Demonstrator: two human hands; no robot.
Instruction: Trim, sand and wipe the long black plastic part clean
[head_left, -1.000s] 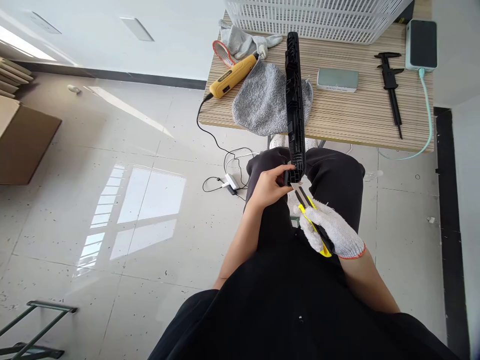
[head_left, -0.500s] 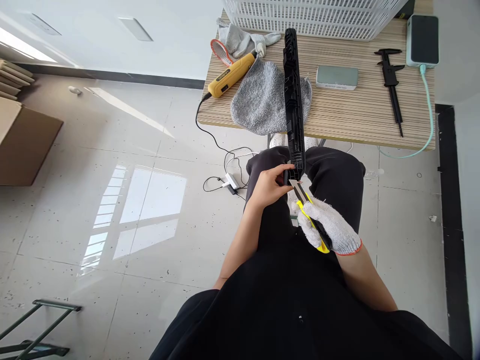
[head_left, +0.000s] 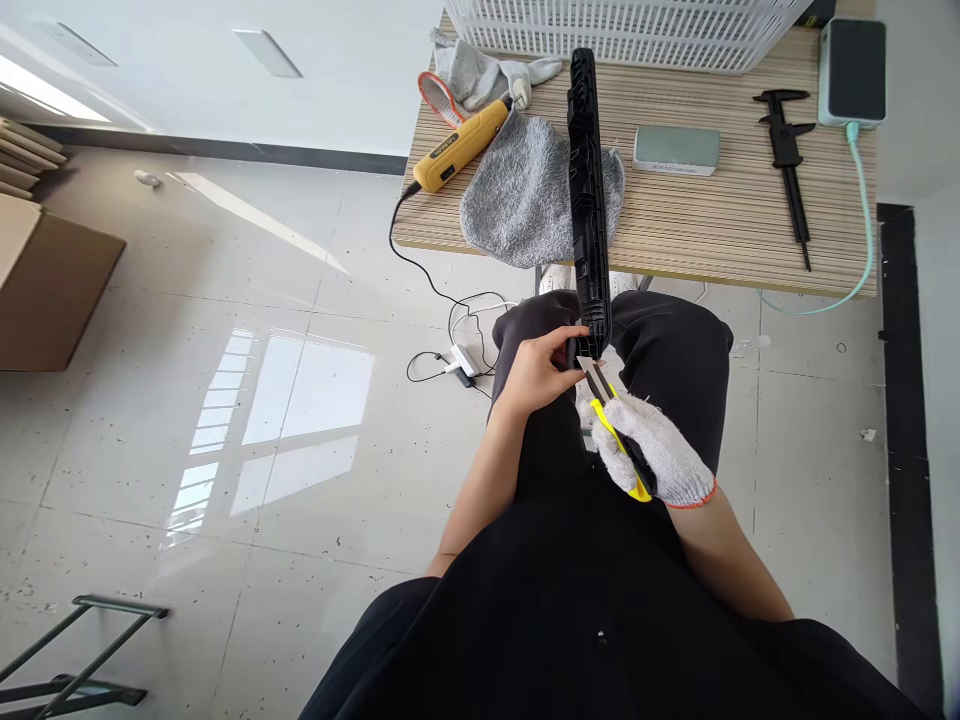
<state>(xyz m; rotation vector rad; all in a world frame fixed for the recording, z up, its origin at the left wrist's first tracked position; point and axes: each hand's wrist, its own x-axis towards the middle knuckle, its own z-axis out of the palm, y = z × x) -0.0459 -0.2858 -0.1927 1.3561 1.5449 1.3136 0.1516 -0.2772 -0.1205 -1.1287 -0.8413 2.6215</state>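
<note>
Fingers of the right hand, which is wearing a white knitted glove with a red cuff, are closing their grip around a yellow utility knife above the person's black-trousered lap. The knife's steel blade is pointing up and away, and its tip is touching the near end of a long black ribbed plastic strip. Just to the left, the bare left hand is clamping its grip on that same near end, thumb on top. The strip is reaching away from the lap, its far end lying over the striped wooden bench, across a grey fluffy cloth. Farther back, a yellow corded hand tool is lying left of the cloth, a grey-green rectangular block and a black caliper are sitting to the right, and a white lattice plastic basket is standing at the far edge.
</note>
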